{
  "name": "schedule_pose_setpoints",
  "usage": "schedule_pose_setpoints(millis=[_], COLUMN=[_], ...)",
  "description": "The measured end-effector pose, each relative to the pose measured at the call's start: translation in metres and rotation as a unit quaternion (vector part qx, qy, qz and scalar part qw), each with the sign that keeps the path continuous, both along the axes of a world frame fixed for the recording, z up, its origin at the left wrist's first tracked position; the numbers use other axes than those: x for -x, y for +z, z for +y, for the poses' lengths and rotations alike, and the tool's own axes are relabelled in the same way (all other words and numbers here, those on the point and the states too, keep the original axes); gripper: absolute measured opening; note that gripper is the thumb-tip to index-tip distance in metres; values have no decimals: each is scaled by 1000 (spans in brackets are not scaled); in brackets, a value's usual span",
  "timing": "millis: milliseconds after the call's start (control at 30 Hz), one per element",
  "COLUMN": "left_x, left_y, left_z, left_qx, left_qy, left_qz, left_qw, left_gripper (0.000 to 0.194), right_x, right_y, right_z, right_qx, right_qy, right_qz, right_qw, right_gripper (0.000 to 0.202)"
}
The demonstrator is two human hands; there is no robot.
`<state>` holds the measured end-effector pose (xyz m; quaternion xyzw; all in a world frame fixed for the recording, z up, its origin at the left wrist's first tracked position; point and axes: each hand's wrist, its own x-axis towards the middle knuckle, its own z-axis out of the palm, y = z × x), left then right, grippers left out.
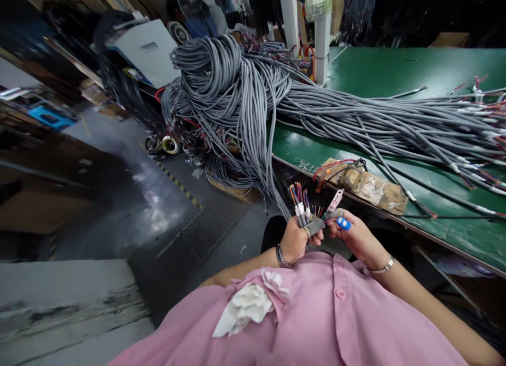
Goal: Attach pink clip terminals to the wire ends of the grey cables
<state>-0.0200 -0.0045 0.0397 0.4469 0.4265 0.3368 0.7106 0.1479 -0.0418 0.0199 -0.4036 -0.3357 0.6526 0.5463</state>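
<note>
My left hand (297,240) is closed around a few grey multi-core cables (301,218). Their ends point up, with white tape below fanned-out orange, blue and red wires (299,193). Grey wrapping (315,227) covers the left thumb. Close beside it, my right hand (358,242) pinches thin coloured wires (328,220) running between the two hands. Its index finger is wrapped in grey too (334,214). A blue oval piece (343,224) sits at the right fingers, and a small pink flat piece (336,199) sticks up behind them; how it is held is hidden.
A large heap of grey cables (253,87) hangs over the edge of the green table (395,66) and stretches right. A taped cardboard block (367,187) with wires lies at the near edge. A white post (322,50) stands behind. A grey box (142,50) is at left.
</note>
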Motion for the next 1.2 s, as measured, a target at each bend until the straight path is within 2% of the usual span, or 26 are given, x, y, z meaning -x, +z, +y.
schedule_pose_setpoints(millis=[67, 233, 333, 467, 533, 700, 933, 1100, 1200], left_x=[-1, -1, 2, 6, 6, 3, -1, 0, -1], left_y=[-2, -7, -8, -8, -8, -11, -13, -13, -11], left_z=[-1, -1, 2, 6, 7, 5, 2, 0, -1], left_qx=[-1, 3, 9, 27, 27, 37, 19, -1, 2], left_qy=[-6, -35, -81, -157, -169, -118, -62, -46, -53], left_qz=[7, 20, 18, 11, 11, -1, 0, 6, 17], left_qw=[1000, 999, 997, 987, 985, 992, 998, 999, 998], left_gripper=[38, 40, 41, 40, 39, 38, 41, 43, 43], right_x=[8, 20, 18, 13, 12, 12, 18, 20, 22], right_y=[8, 21, 22, 19, 16, 10, 13, 18, 14], right_z=[0, 0, 1, 1, 0, 0, -1, -2, -2], right_qx=[1, -2, 0, -12, -24, -9, 13, 8, 13], right_qy=[-23, -10, -2, 61, 56, -18, -57, -81, -116], right_qz=[-34, -31, -33, -48, -78, -136, -94, -87, -88], right_qw=[999, 999, 999, 997, 995, 990, 994, 993, 989], right_gripper=[23, 22, 23, 21, 20, 19, 24, 21, 16])
